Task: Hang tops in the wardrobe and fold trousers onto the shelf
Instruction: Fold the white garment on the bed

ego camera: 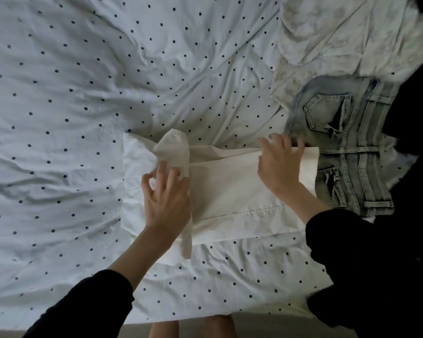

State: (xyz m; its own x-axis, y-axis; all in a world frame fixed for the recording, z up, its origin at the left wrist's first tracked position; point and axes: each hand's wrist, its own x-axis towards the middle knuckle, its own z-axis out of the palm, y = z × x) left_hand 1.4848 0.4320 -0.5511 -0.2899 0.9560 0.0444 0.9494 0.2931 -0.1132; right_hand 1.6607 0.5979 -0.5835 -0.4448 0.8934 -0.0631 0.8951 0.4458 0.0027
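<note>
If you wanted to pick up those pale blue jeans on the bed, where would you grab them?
Probably the waistband of the jeans, at the exposed far end near the back pocket, coming from above and from the right. They lie flat, folded in half, and the white trousers overlap their near-left edge, where the right hand rests.

1. I am seeing the left hand [165, 203] and right hand [280, 164] bare, without gloves or rings.
2. I am seeing black long sleeves [88, 303] ending above both wrists.
</note>
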